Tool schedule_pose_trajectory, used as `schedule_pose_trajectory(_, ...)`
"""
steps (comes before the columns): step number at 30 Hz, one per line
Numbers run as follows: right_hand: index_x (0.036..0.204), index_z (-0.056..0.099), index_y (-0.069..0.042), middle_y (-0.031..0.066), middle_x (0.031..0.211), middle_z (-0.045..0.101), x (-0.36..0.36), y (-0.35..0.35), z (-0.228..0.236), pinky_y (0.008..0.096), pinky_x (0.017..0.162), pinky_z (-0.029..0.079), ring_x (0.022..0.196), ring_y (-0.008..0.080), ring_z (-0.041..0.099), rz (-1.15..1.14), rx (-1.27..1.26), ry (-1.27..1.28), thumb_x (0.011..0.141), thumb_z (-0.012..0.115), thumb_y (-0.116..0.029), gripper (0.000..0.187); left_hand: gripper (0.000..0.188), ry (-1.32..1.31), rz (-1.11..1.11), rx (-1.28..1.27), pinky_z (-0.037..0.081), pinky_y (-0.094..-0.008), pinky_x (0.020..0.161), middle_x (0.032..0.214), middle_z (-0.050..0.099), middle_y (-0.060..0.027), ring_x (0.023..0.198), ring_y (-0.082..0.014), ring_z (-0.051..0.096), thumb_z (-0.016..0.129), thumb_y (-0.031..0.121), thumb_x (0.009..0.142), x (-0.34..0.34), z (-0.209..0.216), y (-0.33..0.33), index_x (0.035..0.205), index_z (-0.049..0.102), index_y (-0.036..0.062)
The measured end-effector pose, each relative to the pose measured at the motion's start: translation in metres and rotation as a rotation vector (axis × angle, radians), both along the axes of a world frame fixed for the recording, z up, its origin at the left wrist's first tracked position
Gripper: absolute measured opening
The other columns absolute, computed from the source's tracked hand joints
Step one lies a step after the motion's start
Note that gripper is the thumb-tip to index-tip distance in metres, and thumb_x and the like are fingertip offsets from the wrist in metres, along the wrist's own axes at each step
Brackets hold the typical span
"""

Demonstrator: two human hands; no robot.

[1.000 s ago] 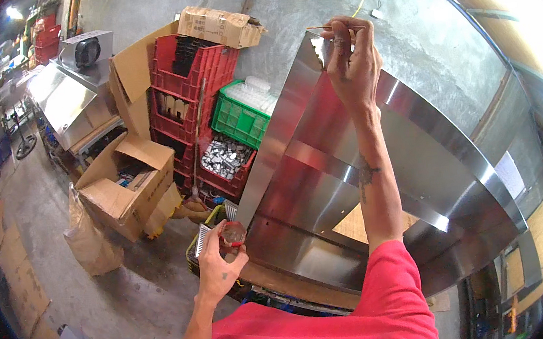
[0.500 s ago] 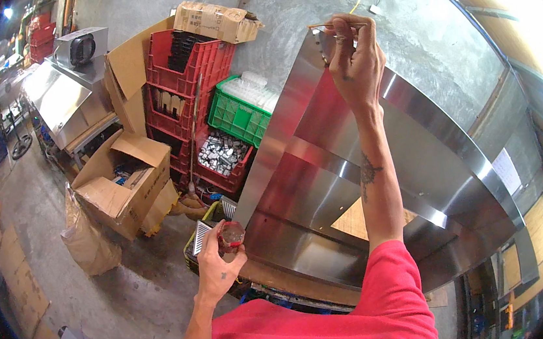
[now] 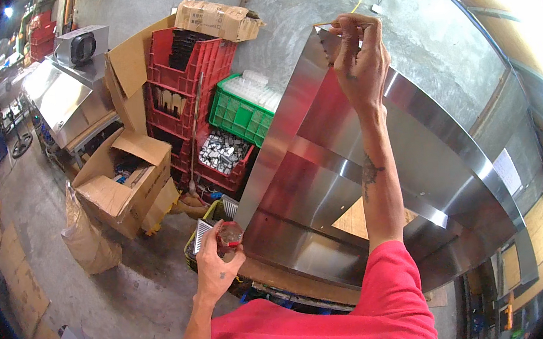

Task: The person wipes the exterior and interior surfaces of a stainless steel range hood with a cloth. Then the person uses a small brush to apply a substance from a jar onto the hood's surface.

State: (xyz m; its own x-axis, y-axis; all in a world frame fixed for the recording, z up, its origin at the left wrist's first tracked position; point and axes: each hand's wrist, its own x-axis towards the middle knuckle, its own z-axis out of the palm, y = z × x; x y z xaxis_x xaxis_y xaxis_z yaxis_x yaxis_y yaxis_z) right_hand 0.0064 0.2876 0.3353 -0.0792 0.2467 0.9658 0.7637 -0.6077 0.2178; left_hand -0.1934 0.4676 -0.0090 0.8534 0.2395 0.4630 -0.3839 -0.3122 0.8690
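A large brushed stainless-steel housing (image 3: 434, 131) with a flat rim and an inner opening stands before me. At its far upper corner my right hand (image 3: 362, 62) is raised, thumb and fingers pinched together at the edge. What they hold, if anything, is too small to make out. Along the rim beside that hand runs a row of small dark holes or notches. Low on the left, my left hand (image 3: 218, 269) is closed around a small clear container (image 3: 230, 234) with red on its rim, next to the housing's near left edge. Its contents look brownish.
Stacked red crates (image 3: 171, 107), a green crate (image 3: 240, 113) and an open cardboard box (image 3: 126, 183) stand left of the housing. A yellow basket (image 3: 192, 259) with a ribbed part sits beside my left hand. A concrete wall (image 3: 429, 43) rises behind, a yellow cord hanging on it.
My right hand has shifted slightly right along the corner, and its fingers look a little more bunched. The left hand and its container have barely moved.
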Motion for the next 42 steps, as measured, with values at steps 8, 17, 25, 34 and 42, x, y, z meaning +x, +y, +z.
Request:
schedule_pose_trajectory(8, 0.113, 0.061, -0.005, 0.015, 0.097, 0.078, 0.001, -0.002, 0.001, 0.0382, 0.074, 0.06, 0.087, 0.0293, 0.08, 0.003, -0.019, -0.031, 0.104, 0.066, -0.003, 0.01, 0.064, 0.043, 0.01, -0.067, 0.055, -0.0394, 0.102, 0.127, 0.067, -0.0174, 0.116, -0.0322, 0.069, 0.08, 0.008, 0.081, -0.002, 0.004, -0.002, 0.14, 0.06, -0.0031)
schedule_pose_trajectory(17, 0.112, 0.061, -0.005, 0.0145, 0.096, 0.078, 0.002, -0.001, 0.0, 0.0384, 0.073, 0.06, 0.085, 0.0285, 0.08, -0.002, -0.02, -0.04, 0.104, 0.066, -0.003, 0.009, 0.063, 0.039, 0.016, -0.059, 0.055, -0.039, 0.101, 0.128, 0.067, -0.0176, 0.116, -0.0319, 0.069, 0.08, 0.007, 0.082, -0.004, -0.002, -0.001, 0.141, 0.06, -0.0032)
schedule_pose_trajectory(25, 0.113, 0.061, -0.005, 0.0146, 0.096, 0.078, 0.005, -0.001, -0.001, 0.0381, 0.073, 0.06, 0.084, 0.0287, 0.079, 0.021, -0.013, -0.024, 0.103, 0.066, -0.002, 0.012, 0.068, 0.017, 0.012, -0.008, 0.057, -0.0407, 0.098, 0.13, 0.064, -0.021, 0.115, -0.0335, 0.069, 0.081, 0.006, 0.084, -0.006, -0.003, 0.0, 0.146, 0.054, -0.0056)
schedule_pose_trajectory(34, 0.114, 0.06, -0.002, 0.0105, 0.101, 0.076, -0.035, 0.01, -0.017, 0.0311, 0.082, 0.058, 0.09, 0.0145, 0.072, 0.201, 0.1, 0.051, 0.113, 0.057, -0.012, 0.01, 0.068, 0.041, 0.031, -0.013, 0.058, -0.0387, 0.094, 0.127, 0.065, -0.0194, 0.109, -0.0317, 0.07, 0.081, 0.006, 0.084, -0.009, 0.003, 0.007, 0.146, 0.056, -0.002)
schedule_pose_trajectory(42, 0.12, 0.065, -0.006, 0.013, 0.118, 0.074, -0.134, -0.009, -0.179, 0.0371, 0.085, 0.058, 0.1, 0.0284, 0.072, 0.347, -0.404, 0.724, 0.087, 0.074, 0.003, 0.036, 0.071, -0.13, 0.113, 0.063, 0.059, -0.0391, 0.098, 0.137, 0.066, -0.0174, 0.118, -0.0297, 0.07, 0.087, 0.008, 0.085, -0.007, 0.023, 0.013, 0.148, 0.055, 0.0038)
